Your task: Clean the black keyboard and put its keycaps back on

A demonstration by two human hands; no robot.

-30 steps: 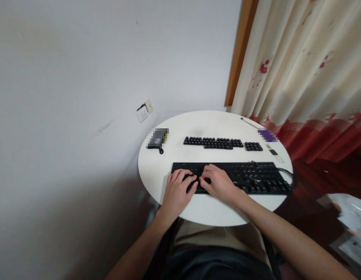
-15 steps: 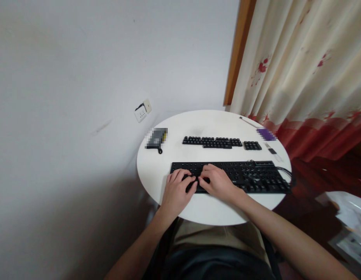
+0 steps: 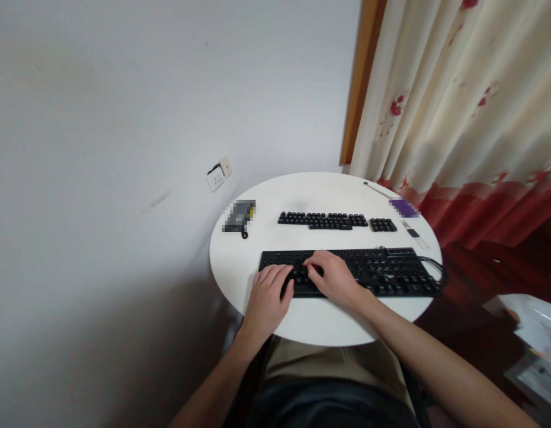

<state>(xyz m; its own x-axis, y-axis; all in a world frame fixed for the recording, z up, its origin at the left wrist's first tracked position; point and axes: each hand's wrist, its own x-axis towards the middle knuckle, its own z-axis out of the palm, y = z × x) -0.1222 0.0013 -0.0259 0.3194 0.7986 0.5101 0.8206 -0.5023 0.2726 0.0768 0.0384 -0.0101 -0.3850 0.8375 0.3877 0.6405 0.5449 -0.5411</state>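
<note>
A black keyboard (image 3: 364,267) lies along the near side of the round white table (image 3: 257,255). Its key rows look partly without caps, and a cable bends round its right end. My left hand (image 3: 268,294) rests over the keyboard's left end, fingers stretched out and the thumb apart. My right hand (image 3: 333,276) bends over the keyboard left of its middle, thumb and forefinger drawn close together at the keys. Whatever lies between those fingertips is too small to make out. Behind the keyboard, loose black keycaps (image 3: 324,220) stand in rows, with a smaller block of keycaps (image 3: 383,224) beside them.
A blurred dark packet (image 3: 239,215) lies at the table's left. On the right are a purple item (image 3: 404,207), a thin stick-like tool (image 3: 377,189) and a small black-and-clear item (image 3: 412,232). Wall and curtain (image 3: 418,142) border the table's far side.
My left fingers have drawn back a little to the left, away from the right fingertips. My right hand stays nearly in place at the keys. The view has shifted slightly.
</note>
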